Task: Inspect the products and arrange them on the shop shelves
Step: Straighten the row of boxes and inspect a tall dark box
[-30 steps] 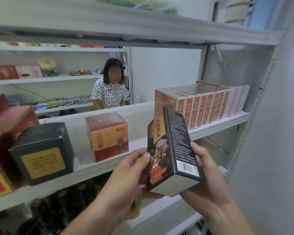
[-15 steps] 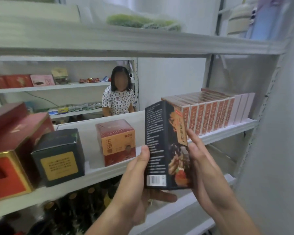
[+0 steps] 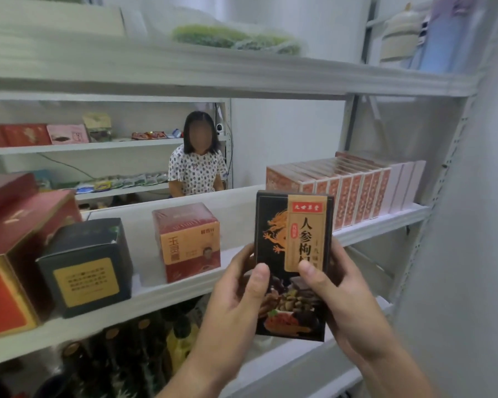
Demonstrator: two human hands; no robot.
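Note:
I hold a tall black box (image 3: 276, 225) upright in front of the middle shelf (image 3: 184, 285), its front face toward me with a gold dragon and a tan label. My left hand (image 3: 236, 294) grips its left edge, thumb on the front. My right hand (image 3: 342, 288) grips its right edge, thumb also on the front. Behind the box, a row of several orange-and-white boxes (image 3: 354, 193) stands on the shelf's right part.
On the same shelf stand a red-and-orange box (image 3: 189, 239), a dark box with a gold label (image 3: 87, 265) and red gift boxes (image 3: 9, 245) at the left. Dark bottles (image 3: 127, 349) fill the shelf below. A person (image 3: 196, 170) sits behind the shelving.
I have turned the black box in my hands: first its side with the barcode faced me, now its front face does. It stands more upright and a little higher.

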